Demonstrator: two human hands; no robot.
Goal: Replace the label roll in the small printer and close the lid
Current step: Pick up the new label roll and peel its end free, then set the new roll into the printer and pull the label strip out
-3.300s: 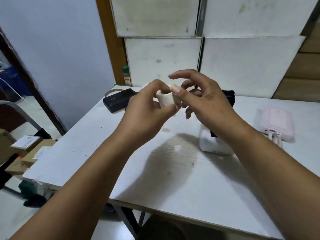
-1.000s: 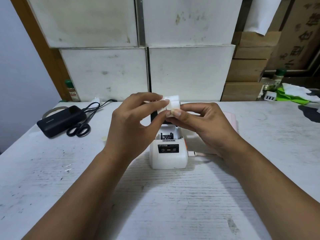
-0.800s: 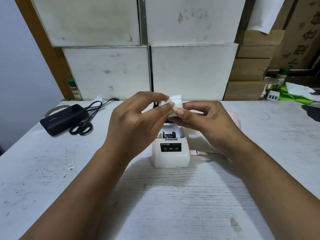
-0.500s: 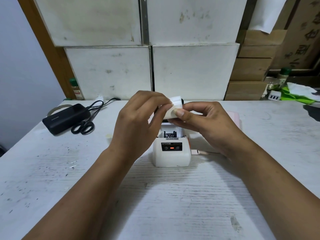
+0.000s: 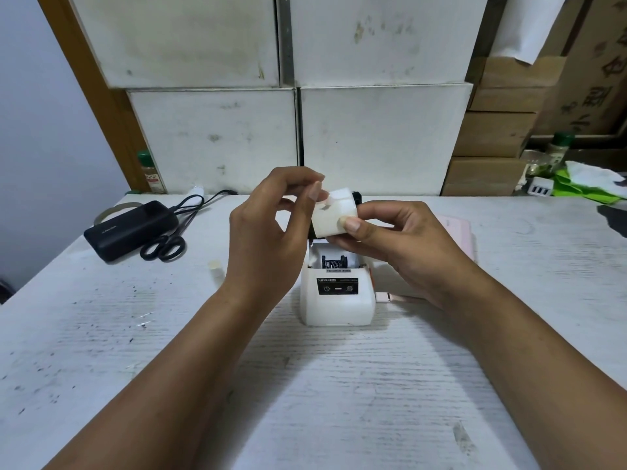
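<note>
A small white label printer (image 5: 337, 301) stands on the white table (image 5: 135, 351), its lid up and its roll bay open and dark inside. Just above the bay I hold a white label roll (image 5: 330, 212). My right hand (image 5: 397, 239) grips the roll from the right, thumb on its face. My left hand (image 5: 268, 232) is at the roll's left side, thumb and forefinger pinching a small tab at its top edge. The raised lid is mostly hidden behind the roll and my hands.
A black power bank (image 5: 130, 228), black scissors (image 5: 163, 247) and a cable lie at the left. A pink flat device (image 5: 458, 232) lies behind my right hand. White boxes (image 5: 383, 137) are stacked along the back. A small scrap (image 5: 215, 266) lies left of the printer.
The view swung from the table's left corner to face the printer. My left fingers moved from covering the roll to pinching its top edge, and the roll's face now shows.
</note>
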